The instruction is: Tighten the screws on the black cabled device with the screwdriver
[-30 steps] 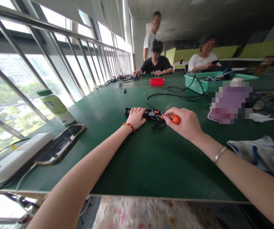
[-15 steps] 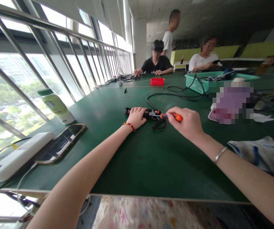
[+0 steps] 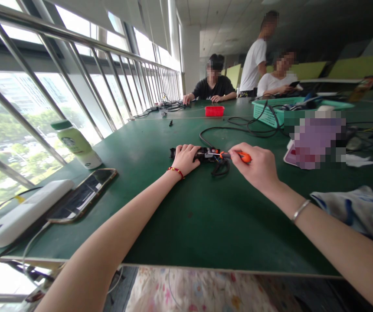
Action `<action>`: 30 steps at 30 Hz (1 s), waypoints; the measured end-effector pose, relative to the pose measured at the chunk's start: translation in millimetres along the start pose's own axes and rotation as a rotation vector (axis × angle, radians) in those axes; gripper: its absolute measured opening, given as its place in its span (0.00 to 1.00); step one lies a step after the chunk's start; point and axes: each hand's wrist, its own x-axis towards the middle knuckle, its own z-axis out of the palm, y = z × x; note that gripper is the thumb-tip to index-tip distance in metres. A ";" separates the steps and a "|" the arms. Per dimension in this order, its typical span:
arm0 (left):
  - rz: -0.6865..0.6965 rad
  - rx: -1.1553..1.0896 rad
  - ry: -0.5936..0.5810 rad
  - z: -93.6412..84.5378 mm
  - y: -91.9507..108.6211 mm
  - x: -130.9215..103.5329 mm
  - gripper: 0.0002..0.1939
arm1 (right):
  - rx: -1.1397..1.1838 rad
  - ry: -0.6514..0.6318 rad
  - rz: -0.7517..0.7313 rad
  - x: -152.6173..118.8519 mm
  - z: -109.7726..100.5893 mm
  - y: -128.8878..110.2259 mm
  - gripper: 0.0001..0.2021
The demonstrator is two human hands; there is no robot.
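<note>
On the green table (image 3: 186, 208) lies a black cylindrical device (image 3: 202, 154) with a black cable running from its right part. My left hand (image 3: 186, 158) is closed over its middle and presses it to the table. In my right hand (image 3: 255, 164) is a screwdriver (image 3: 245, 157) with an orange and black handle, its shaft pointing left. The screwdriver's tip reaches the right part of the device, where small parts show; what exactly it touches is too small to tell.
At left stand a green-capped bottle (image 3: 76, 145), a phone (image 3: 84, 197) and a white power strip (image 3: 27, 212). Farther back are a red tray (image 3: 214, 111) and a teal basket (image 3: 264, 113) with cables. A cloth (image 3: 352, 208) lies at right. Several people are beyond.
My right hand and the screwdriver have shifted slightly right and up. The device's right end and cable moved a little. A person in the background has walked to the right.
</note>
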 end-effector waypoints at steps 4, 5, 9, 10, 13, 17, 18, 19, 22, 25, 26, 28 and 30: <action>0.014 0.014 0.018 0.6 -0.8 -0.1 0.22 | -0.006 0.007 -0.010 -0.1 0.3 0.6 0.12; 0.014 0.018 0.019 0.4 -0.8 -0.2 0.22 | -0.005 0.005 -0.012 -0.2 0.4 0.6 0.12; 0.019 0.025 0.024 -1.5 -0.3 -0.5 0.22 | 0.015 -0.002 0.004 0.0 0.0 0.3 0.09; 0.022 0.025 0.025 -2.1 -0.1 -0.5 0.22 | 0.037 0.003 0.003 0.3 -0.2 0.4 0.08; 0.030 0.018 0.026 -3.6 0.5 -0.6 0.22 | 0.120 0.038 -0.039 1.4 -0.7 0.6 0.14; 0.040 0.012 0.028 -4.4 0.8 -0.9 0.23 | 0.144 0.046 -0.075 1.5 -0.7 -0.8 0.17; 0.042 0.013 0.030 -4.5 0.7 -0.9 0.23 | 0.130 0.037 -0.062 1.2 -0.7 -1.5 0.15; 0.046 0.013 0.031 -4.6 0.7 -0.9 0.23 | 0.112 0.026 -0.044 0.9 -0.7 -2.1 0.12; 0.072 0.011 0.027 -5.2 0.7 -0.7 0.23 | 0.076 0.007 0.006 0.1 -0.7 -2.8 0.08; 0.103 0.011 0.020 -6.0 0.8 -0.1 0.23 | 0.117 0.045 -0.018 0.4 -0.5 -1.8 0.12; 0.108 0.012 0.017 -6.2 0.9 0.1 0.23 | 0.134 0.066 -0.043 0.7 -0.4 -1.4 0.14; 0.110 0.009 0.013 -6.4 1.0 0.5 0.24 | 0.156 0.090 -0.092 1.1 -0.5 -1.3 0.18; 0.109 0.002 0.008 -6.4 1.0 1.0 0.24 | 0.151 0.081 -0.101 1.2 -0.8 -2.4 0.18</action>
